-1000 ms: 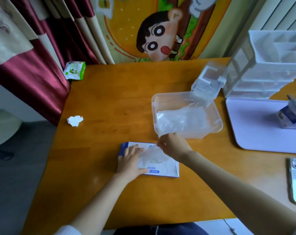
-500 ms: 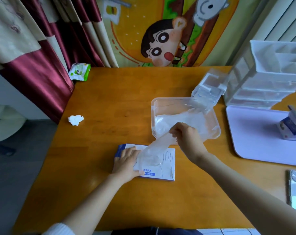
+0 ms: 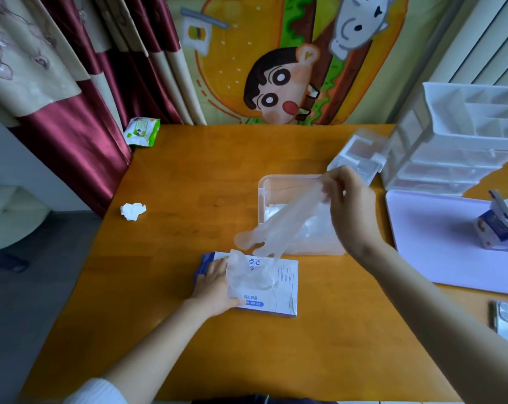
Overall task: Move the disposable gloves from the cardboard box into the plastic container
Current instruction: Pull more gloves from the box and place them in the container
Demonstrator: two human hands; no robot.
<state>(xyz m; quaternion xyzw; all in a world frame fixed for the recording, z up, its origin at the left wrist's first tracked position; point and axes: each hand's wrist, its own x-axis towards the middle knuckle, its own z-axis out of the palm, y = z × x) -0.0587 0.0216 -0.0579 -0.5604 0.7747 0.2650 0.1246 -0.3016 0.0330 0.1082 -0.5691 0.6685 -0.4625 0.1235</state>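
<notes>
Fingers of the right grip [image 3: 350, 205] pinch the cuff of a clear disposable glove [image 3: 279, 225] above the plastic container [image 3: 287, 177]. The glove hangs slanting down past the container's near wall, its fingertips just above the cardboard box [image 3: 286, 298]. That box lies flat on the counter [image 3: 188, 176], just in front of the container. The left grip [image 3: 215, 287], fingers laid flat, presses on the box's left part. Another glove [image 3: 247, 275] pokes up from the box opening. More gloves [image 3: 314, 228] lie inside the container.
</notes>
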